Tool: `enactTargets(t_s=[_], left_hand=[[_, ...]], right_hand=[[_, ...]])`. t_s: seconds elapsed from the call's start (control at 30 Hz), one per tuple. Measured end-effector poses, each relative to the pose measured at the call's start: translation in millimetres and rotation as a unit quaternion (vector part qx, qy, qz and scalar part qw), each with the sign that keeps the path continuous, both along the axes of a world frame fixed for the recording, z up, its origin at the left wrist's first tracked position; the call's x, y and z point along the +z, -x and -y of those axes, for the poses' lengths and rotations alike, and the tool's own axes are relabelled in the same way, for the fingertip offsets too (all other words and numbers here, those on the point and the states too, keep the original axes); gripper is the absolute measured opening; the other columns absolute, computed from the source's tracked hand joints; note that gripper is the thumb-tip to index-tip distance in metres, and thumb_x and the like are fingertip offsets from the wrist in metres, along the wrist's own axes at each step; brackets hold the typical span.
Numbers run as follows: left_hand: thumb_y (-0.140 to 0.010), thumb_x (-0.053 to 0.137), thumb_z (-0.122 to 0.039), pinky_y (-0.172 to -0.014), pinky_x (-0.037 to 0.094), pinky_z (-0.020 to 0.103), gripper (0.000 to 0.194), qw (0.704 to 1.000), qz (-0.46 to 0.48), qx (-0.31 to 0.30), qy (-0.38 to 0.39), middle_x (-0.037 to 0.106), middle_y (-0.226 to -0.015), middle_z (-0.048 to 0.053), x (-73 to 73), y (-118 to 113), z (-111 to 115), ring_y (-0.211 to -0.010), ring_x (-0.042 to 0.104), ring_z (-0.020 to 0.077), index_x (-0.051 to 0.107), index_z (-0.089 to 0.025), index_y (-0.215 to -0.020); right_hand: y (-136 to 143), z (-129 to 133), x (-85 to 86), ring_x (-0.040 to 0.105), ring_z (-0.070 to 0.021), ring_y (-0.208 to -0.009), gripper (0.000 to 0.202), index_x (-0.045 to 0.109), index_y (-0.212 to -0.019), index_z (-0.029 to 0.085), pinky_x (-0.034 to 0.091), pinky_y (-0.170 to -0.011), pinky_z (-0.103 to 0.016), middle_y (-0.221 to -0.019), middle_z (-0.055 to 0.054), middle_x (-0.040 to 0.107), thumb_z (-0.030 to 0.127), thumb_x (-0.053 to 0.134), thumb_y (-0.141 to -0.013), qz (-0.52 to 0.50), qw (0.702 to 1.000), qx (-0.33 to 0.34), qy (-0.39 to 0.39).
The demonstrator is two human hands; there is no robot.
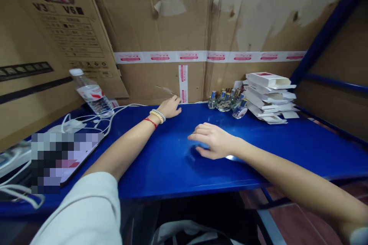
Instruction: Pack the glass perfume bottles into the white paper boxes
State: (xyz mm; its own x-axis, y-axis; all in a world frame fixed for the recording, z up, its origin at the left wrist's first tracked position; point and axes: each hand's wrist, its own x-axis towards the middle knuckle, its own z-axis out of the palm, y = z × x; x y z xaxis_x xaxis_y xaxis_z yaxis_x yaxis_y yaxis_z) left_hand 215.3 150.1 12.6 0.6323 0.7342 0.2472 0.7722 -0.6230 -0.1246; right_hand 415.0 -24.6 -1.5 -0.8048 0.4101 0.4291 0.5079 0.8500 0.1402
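My left hand (pixel 170 107) reaches to the back edge of the blue table (pixel 161 157), close to the cardboard wall. Its thumb stands apart from the loosely bent fingers, and I see nothing in it. Coiled hair ties and a red string circle that wrist. Over the middle of the table, my right hand (pixel 212 140) has its fingers stretched to the left, the thumb apart below them, holding nothing. Beyond the right hand, several small glass perfume bottles (pixel 224 102) with blue and gold tops stand grouped near the wall. Beside them rises a stack of flattened white boxes (pixel 268 97).
At the left a clear water bottle (pixel 93 93) leans against a cardboard box (pixel 69 34). White cables (pixel 110 122) run past it to a tablet or phone (pixel 69 160) with a blurred-out screen. A blue metal frame (pixel 324 30) borders the right side.
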Motion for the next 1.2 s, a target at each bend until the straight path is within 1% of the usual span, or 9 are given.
enactTargets(t_s=[0.2, 0.43, 0.53, 0.63, 0.77, 0.9, 1.0, 1.07, 1.2], left_hand=[[-0.089, 0.044, -0.039, -0.087, 0.048, 0.036, 0.036, 0.998, 0.009, -0.053, 0.017, 0.056, -0.119, 0.012, -4.6, 11, 20, -0.099, 0.063, 0.0242, 0.052, -0.016, -0.116], [-0.089, 0.041, -0.042, -0.080, 0.048, 0.039, 0.034, 0.995, -0.015, 0.024, 0.094, 0.063, -0.110, 0.013, -22.7, 9, 56, -0.091, 0.065, 0.0279, 0.055, -0.017, -0.107], [-0.088, 0.041, -0.047, -0.083, 0.047, 0.040, 0.041, 0.983, 0.001, 0.095, 0.155, 0.065, -0.109, 0.016, -23.3, 1, 54, -0.100, 0.064, 0.0320, 0.056, -0.015, -0.108], [-0.085, 0.042, -0.056, -0.082, 0.048, 0.038, 0.050, 0.970, 0.009, 0.134, 0.202, 0.066, -0.109, 0.017, -22.9, -7, 48, -0.103, 0.063, 0.0325, 0.058, -0.015, -0.108], [-0.082, 0.043, -0.060, -0.082, 0.047, 0.035, 0.056, 0.964, 0.026, 0.155, 0.216, 0.065, -0.114, 0.018, -23.6, -13, 48, -0.106, 0.062, 0.0316, 0.060, -0.015, -0.110], [-0.079, 0.047, -0.063, -0.076, 0.047, 0.034, 0.054, 0.960, 0.044, 0.155, 0.230, 0.068, -0.109, 0.015, -21.8, -10, 48, -0.099, 0.065, 0.0301, 0.063, -0.016, -0.102], [-0.076, 0.050, -0.064, -0.072, 0.047, 0.033, 0.053, 0.959, 0.053, 0.148, 0.234, 0.070, -0.103, 0.012, -20.1, -6, 46, -0.093, 0.066, 0.0283, 0.064, -0.018, -0.097], [-0.077, 0.050, -0.064, -0.072, 0.047, 0.034, 0.052, 0.961, 0.054, 0.146, 0.228, 0.070, -0.102, 0.012, -19.8, -5, 45, -0.092, 0.066, 0.0284, 0.064, -0.018, -0.096], [-0.079, 0.048, -0.062, -0.076, 0.047, 0.035, 0.049, 0.966, 0.050, 0.139, 0.212, 0.070, -0.104, 0.014, -20.8, -8, 46, -0.096, 0.065, 0.0303, 0.065, -0.018, -0.093]], right_hand=[[-28, -25, -7.5, 0.060, -0.0261, -0.099, 0.059, 0.043, -0.138, 0.008, 0.052, -0.088, -0.043, -0.108, -0.016, 0.066, 0.028, 0.053, -0.084, -0.044, 0.989, -0.117, 0.084], [-35, -16, -5.4, 0.060, -0.0284, -0.104, 0.066, 0.041, -0.143, 0.013, 0.051, -0.091, -0.045, -0.113, -0.016, 0.065, 0.031, 0.058, -0.081, -0.041, 0.967, -0.202, 0.152], [-33, -12, -3.2, 0.060, -0.0289, -0.106, 0.062, 0.046, -0.140, 0.013, 0.051, -0.093, -0.045, -0.115, -0.016, 0.064, 0.032, 0.057, -0.082, -0.034, 0.967, -0.204, 0.151], [-31, -14, -3.8, 0.059, -0.0304, -0.110, 0.057, 0.052, -0.134, 0.010, 0.050, -0.095, -0.044, -0.117, -0.018, 0.064, 0.033, 0.056, -0.082, -0.016, 0.965, -0.213, 0.150], [-33, -29, 0.8, 0.059, -0.0323, -0.114, 0.052, 0.059, -0.126, 0.011, 0.048, -0.098, -0.045, -0.121, -0.019, 0.063, 0.033, 0.059, -0.080, -0.002, 0.957, -0.246, 0.157], [-35, -55, 21.6, 0.063, -0.0314, -0.109, 0.049, 0.063, -0.122, 0.013, 0.049, -0.096, -0.042, -0.120, -0.016, 0.066, 0.033, 0.064, -0.078, 0.011, 0.929, -0.305, 0.210], [-35, -72, 31.0, 0.066, -0.0304, -0.102, 0.046, 0.065, -0.119, 0.016, 0.051, -0.090, -0.040, -0.113, -0.014, 0.069, 0.035, 0.066, -0.077, -0.023, 0.912, -0.351, 0.210], [-35, -78, 26.6, 0.067, -0.0277, -0.098, 0.043, 0.066, -0.117, 0.014, 0.051, -0.089, -0.038, -0.108, -0.014, 0.071, 0.033, 0.064, -0.078, -0.080, 0.914, -0.348, 0.192], [-42, -79, 3.2, 0.068, -0.0195, -0.087, 0.031, 0.070, -0.104, 0.013, 0.052, -0.085, -0.029, -0.094, -0.008, 0.074, 0.021, 0.058, -0.076, -0.160, 0.916, -0.316, 0.190]])
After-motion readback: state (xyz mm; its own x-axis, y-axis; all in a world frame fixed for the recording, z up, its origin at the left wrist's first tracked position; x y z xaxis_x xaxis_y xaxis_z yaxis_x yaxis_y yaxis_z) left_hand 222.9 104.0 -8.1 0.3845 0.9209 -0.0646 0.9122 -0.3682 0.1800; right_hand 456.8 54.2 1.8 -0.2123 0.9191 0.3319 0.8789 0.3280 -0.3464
